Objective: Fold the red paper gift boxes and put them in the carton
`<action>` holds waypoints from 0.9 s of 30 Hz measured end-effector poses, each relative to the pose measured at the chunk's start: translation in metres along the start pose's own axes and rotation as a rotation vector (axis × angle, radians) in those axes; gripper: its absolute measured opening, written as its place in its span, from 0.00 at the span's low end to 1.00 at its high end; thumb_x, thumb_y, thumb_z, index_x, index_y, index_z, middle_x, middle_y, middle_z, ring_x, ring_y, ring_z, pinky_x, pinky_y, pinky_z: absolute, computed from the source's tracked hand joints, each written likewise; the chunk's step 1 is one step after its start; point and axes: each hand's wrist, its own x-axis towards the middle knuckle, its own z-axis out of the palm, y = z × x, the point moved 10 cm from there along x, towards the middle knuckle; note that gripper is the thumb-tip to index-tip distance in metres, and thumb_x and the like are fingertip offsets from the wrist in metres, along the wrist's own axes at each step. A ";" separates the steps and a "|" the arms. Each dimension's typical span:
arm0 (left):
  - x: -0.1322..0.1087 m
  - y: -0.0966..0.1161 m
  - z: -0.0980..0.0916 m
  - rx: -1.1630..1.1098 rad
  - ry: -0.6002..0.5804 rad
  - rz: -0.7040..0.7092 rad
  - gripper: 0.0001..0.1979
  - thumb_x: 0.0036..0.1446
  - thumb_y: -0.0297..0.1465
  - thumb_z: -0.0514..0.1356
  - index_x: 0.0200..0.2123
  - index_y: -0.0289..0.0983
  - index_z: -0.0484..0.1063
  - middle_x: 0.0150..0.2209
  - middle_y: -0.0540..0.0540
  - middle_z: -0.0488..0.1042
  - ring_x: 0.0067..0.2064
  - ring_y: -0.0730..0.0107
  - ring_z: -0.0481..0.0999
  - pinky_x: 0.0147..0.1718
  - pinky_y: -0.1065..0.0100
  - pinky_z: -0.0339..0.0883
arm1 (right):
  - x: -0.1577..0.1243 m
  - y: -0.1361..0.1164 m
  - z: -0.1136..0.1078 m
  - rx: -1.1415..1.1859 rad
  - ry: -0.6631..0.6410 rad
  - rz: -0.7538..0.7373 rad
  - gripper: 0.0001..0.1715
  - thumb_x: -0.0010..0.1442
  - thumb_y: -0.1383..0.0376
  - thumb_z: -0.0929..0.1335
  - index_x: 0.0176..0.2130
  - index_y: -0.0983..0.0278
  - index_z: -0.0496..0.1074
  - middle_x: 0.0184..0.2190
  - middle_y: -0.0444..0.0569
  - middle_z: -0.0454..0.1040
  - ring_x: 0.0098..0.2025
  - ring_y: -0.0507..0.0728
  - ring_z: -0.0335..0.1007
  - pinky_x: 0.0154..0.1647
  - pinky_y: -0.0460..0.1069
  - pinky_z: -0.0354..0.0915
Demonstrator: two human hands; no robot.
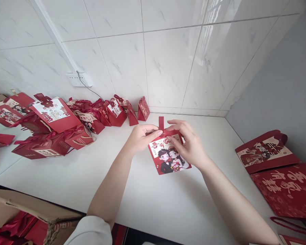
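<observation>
A red wedding gift box [165, 166] is held up above the white table, tilted a little. Its front shows a cartoon bride and groom under red lettering, and a dark red strap [161, 123] stands up from its top edge. My left hand [144, 136] pinches that top edge at the foot of the strap, thumb in front. Around the upper right corner curls my right hand [187, 144], its thumb against the front and its index finger bent near the strap. This hand hides part of the lettering and the box's right edge.
Many red gift boxes [51, 144] crowd the table's left side, with small ones [143, 109] along the tiled wall. Red gift bags [288, 190] lie at the right by a grey panel. An open cardboard carton [28, 202] holds red boxes at lower left. A cable hangs from a wall socket [79, 79].
</observation>
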 end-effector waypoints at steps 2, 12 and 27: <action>0.002 -0.002 0.005 -0.071 -0.033 -0.014 0.15 0.55 0.42 0.60 0.32 0.34 0.75 0.28 0.46 0.74 0.29 0.70 0.72 0.27 0.71 0.62 | 0.000 0.009 -0.006 0.122 0.087 0.050 0.08 0.64 0.64 0.64 0.45 0.59 0.66 0.49 0.51 0.68 0.52 0.59 0.67 0.50 0.55 0.68; 0.038 -0.067 0.006 0.124 -0.015 0.026 0.16 0.49 0.41 0.64 0.33 0.33 0.78 0.32 0.45 0.78 0.35 0.65 0.74 0.33 0.69 0.64 | -0.016 0.082 0.029 0.061 0.254 0.059 0.06 0.64 0.64 0.62 0.39 0.62 0.68 0.38 0.51 0.70 0.43 0.57 0.69 0.45 0.54 0.68; 0.042 -0.072 0.008 0.227 0.028 0.093 0.15 0.53 0.41 0.61 0.36 0.35 0.79 0.36 0.45 0.80 0.37 0.66 0.76 0.36 0.70 0.66 | -0.042 0.095 0.054 -0.359 0.237 -0.125 0.15 0.61 0.67 0.63 0.49 0.60 0.67 0.60 0.56 0.59 0.60 0.64 0.58 0.56 0.63 0.63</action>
